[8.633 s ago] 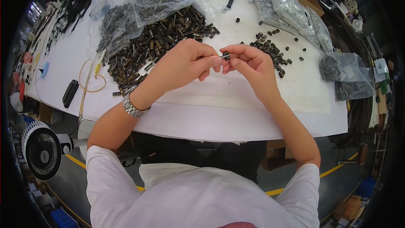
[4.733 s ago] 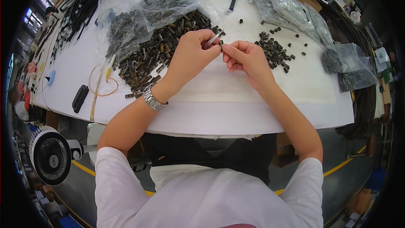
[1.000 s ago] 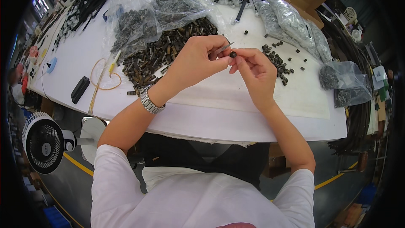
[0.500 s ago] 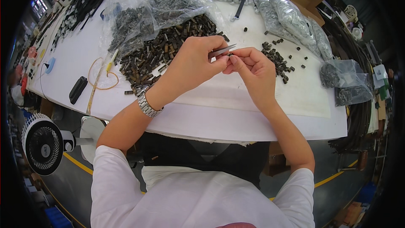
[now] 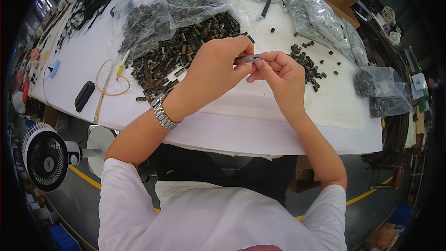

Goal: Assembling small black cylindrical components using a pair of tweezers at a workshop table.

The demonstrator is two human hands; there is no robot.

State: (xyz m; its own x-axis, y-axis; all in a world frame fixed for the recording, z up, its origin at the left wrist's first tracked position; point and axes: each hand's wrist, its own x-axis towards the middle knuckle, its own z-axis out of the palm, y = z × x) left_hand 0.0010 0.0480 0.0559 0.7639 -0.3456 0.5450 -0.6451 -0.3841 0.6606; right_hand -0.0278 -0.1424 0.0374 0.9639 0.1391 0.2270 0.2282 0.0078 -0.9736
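Observation:
Above the middle of the table, my left hand [image 5: 214, 62], with a metal watch [image 5: 161, 112] on its wrist, is closed around grey metal tweezers [image 5: 247, 58]. Their tips point right and meet the fingertips of my right hand [image 5: 284, 75]. That hand is pinched; whatever sits between its thumb and forefinger is too small and covered to make out. Behind the left hand spreads a large pile of small dark brown and black rectangular pieces [image 5: 172, 53]. Just beyond the right hand lies a smaller heap of short dark pieces [image 5: 306, 62], a few scattered singly.
Clear plastic bags [image 5: 153, 18] of dark parts lie at the back, more bags [image 5: 320, 18] at the back right and right edge. On the left are a black oblong case [image 5: 84, 96], a yellow-handled tool [image 5: 121, 67] and a cord loop. A white fan [image 5: 46, 158] stands lower left.
The tweezers have swung from an upward slant to nearly level, their tips now against the right fingertips. Both hands stay in almost the same place, and the view has shifted slightly.

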